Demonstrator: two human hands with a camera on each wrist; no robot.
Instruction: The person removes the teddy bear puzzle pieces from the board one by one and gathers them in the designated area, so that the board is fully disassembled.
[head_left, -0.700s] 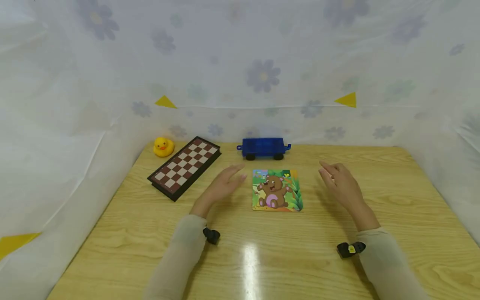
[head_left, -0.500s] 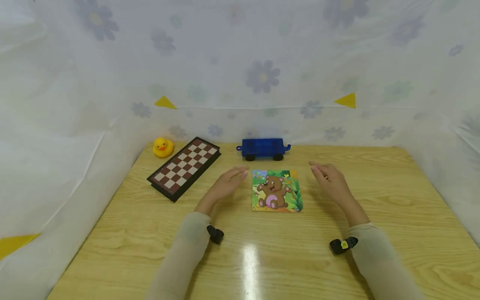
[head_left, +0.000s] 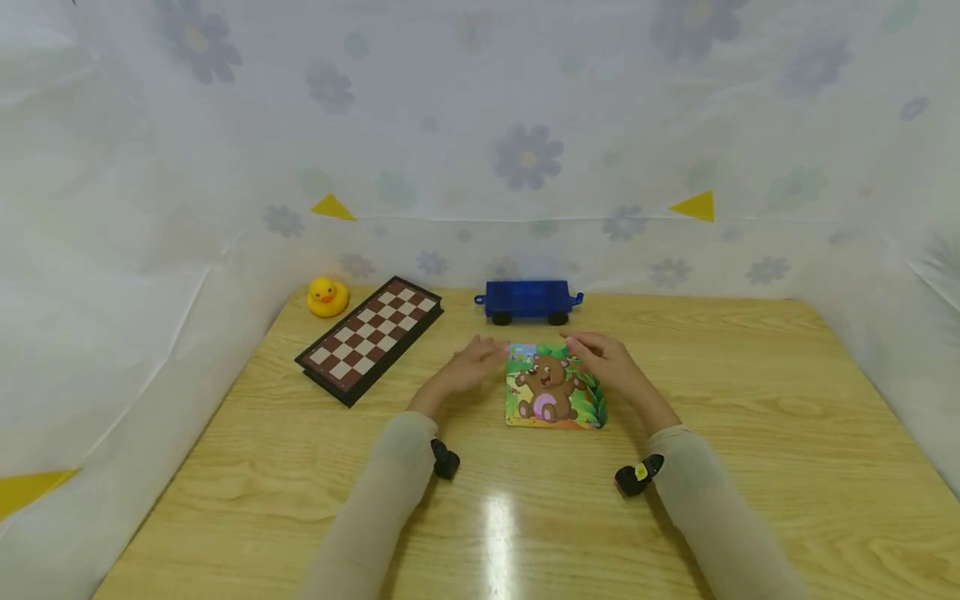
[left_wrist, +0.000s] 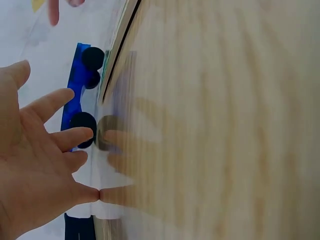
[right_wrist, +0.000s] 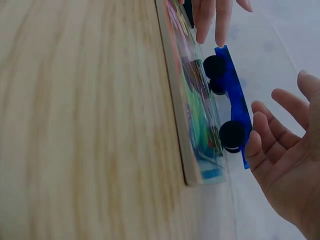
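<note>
A square picture board with a cartoon bear (head_left: 551,392) lies flat on the wooden table. My left hand (head_left: 472,367) is at its upper left corner, fingertips right by the edge. In the left wrist view the fingers of that hand (left_wrist: 45,145) are spread, the little finger touching the tabletop. My right hand (head_left: 611,362) reaches over the board's upper right corner and overlaps it in the head view. The right wrist view has this hand (right_wrist: 290,145) with loosely bent fingers and nothing between them, beside the board's thick edge (right_wrist: 192,110).
Behind the board stands a blue toy wagon (head_left: 527,300) with black wheels. A folded checkered game board (head_left: 371,337) lies at the back left, with a yellow rubber duck (head_left: 327,297) beside it. A white flowered cloth (head_left: 480,125) hangs around the table.
Both hands have moved inward toward the bear picture board, the right one farther, now overlapping its upper right corner. The board, wagon, duck and game board stay in place.
</note>
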